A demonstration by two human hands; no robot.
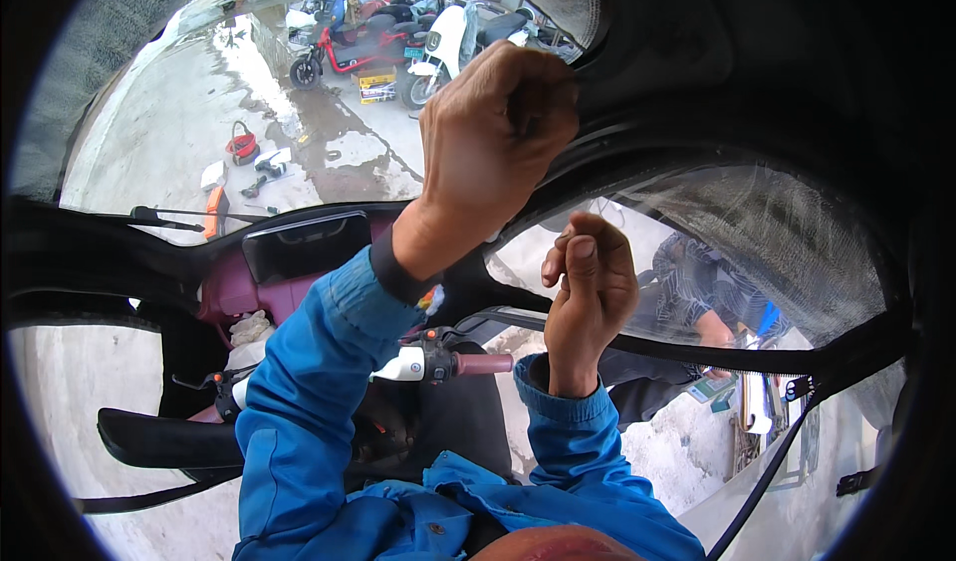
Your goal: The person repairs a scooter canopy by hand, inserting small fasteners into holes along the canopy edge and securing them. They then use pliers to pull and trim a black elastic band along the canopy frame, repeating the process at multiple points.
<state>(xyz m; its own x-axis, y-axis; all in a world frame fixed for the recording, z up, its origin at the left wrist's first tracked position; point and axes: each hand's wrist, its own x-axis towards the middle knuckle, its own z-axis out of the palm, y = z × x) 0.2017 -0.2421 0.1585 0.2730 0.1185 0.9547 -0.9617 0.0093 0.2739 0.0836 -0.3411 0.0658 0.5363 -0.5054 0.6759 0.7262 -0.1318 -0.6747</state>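
Both my arms reach up in blue sleeves inside a vehicle's black fabric canopy (687, 93). My left hand (493, 138) is raised in front of the clear windshield (139, 123), its fingers curled into a fist beside the black canopy edge. Whatever it grips, if anything, is hidden. Lower and to the right, my right hand (595, 287) is closed, thumb against the curled fingers, in front of the side opening. I cannot make out anything between its fingertips. A clear plastic side window (787, 232) with a black zipper (747, 360) spans the area to its right.
Below my arms are the handlebar's pink grip (485, 364), a dark dashboard screen (307, 246) and a black padded piece (164, 440). Another person (687, 282) is outside on the right. Parked scooters (368, 43), a red basket (241, 144) and tools lie beyond the windshield.
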